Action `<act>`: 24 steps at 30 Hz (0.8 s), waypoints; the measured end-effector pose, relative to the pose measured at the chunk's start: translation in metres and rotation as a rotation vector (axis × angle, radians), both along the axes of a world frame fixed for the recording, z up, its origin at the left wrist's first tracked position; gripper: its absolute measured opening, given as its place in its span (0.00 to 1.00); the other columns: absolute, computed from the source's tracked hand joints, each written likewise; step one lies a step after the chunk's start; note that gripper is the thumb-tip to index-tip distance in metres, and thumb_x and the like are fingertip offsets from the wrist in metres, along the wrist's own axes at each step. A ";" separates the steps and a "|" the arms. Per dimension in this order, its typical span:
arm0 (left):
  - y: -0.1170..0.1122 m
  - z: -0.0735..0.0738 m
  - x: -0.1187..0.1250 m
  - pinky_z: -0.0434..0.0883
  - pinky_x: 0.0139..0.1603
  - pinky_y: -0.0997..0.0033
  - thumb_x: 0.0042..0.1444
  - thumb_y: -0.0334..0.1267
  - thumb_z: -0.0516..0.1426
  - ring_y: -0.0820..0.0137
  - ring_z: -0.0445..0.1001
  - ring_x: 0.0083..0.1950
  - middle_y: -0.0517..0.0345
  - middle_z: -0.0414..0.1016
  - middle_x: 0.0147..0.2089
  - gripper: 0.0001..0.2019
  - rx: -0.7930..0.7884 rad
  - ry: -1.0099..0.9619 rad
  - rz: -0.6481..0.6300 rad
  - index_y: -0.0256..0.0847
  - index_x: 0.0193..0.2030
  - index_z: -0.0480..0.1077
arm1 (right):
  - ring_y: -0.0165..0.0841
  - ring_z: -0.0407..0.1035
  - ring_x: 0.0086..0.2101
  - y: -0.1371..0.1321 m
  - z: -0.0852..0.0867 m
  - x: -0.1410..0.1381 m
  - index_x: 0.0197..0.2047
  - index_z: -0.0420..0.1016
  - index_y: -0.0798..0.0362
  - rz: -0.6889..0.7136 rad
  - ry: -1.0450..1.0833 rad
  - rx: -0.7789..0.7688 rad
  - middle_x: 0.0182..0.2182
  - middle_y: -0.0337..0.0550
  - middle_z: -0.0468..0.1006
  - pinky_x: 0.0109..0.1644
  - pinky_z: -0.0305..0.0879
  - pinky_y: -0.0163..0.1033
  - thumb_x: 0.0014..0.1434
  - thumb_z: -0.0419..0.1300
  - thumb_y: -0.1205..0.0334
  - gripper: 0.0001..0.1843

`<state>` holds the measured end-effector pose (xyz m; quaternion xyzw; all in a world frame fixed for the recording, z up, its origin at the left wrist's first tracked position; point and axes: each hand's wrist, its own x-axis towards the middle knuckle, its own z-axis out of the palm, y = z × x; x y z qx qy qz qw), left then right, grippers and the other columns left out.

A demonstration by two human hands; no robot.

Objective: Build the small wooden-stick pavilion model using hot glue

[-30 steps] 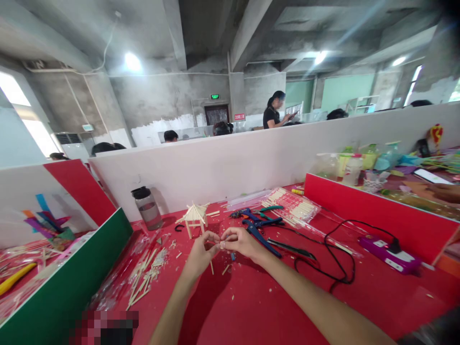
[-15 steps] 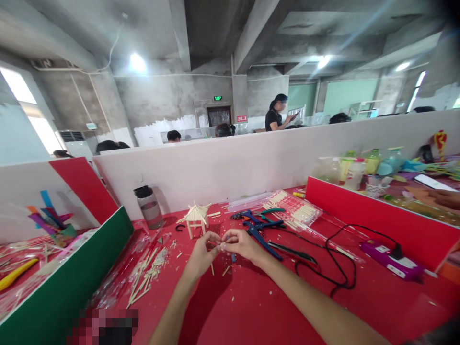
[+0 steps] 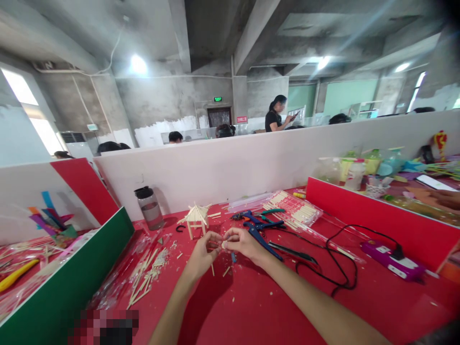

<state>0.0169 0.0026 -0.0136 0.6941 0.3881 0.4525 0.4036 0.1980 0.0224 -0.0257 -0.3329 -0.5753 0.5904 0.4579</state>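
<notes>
My left hand (image 3: 201, 254) and my right hand (image 3: 243, 243) meet fingertip to fingertip above the red table (image 3: 258, 306). Both pinch a tiny pale piece (image 3: 223, 245) between them; it is too small to name. Just behind my hands stands a small pavilion model built of wooden sticks (image 3: 196, 216). A few short stick bits (image 3: 225, 271) lie on the table under my hands.
A pile of loose sticks (image 3: 145, 275) lies left of my hands, a water bottle (image 3: 149, 208) behind it. Blue pliers (image 3: 259, 229), a pack of sticks (image 3: 294, 209), a black cable (image 3: 334, 261) and a purple power strip (image 3: 390, 256) sit to the right. Low partitions surround the table; other people work beyond.
My hands stay together at the same spot, with only slight finger shifts on the small piece. The view has tilted a little.
</notes>
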 end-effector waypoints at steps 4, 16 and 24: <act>-0.002 0.002 0.002 0.72 0.41 0.67 0.50 0.38 0.63 0.67 0.76 0.38 0.54 0.76 0.38 0.11 0.012 0.026 0.002 0.40 0.40 0.71 | 0.28 0.70 0.23 -0.002 0.003 0.002 0.34 0.72 0.54 0.015 0.029 -0.018 0.24 0.36 0.78 0.31 0.63 0.33 0.42 0.72 0.57 0.18; -0.003 0.004 0.000 0.70 0.43 0.69 0.57 0.39 0.59 0.67 0.75 0.40 0.53 0.78 0.40 0.07 0.219 0.235 0.090 0.40 0.41 0.74 | 0.29 0.72 0.25 -0.004 0.007 0.003 0.34 0.71 0.54 0.013 0.032 -0.026 0.25 0.37 0.79 0.32 0.64 0.33 0.42 0.73 0.53 0.21; -0.008 0.010 -0.003 0.70 0.45 0.67 0.61 0.38 0.56 0.65 0.74 0.42 0.52 0.76 0.42 0.09 0.330 0.325 0.060 0.43 0.46 0.75 | 0.30 0.72 0.25 -0.005 0.011 0.004 0.35 0.72 0.54 0.008 0.048 -0.032 0.25 0.37 0.79 0.32 0.65 0.34 0.41 0.74 0.52 0.23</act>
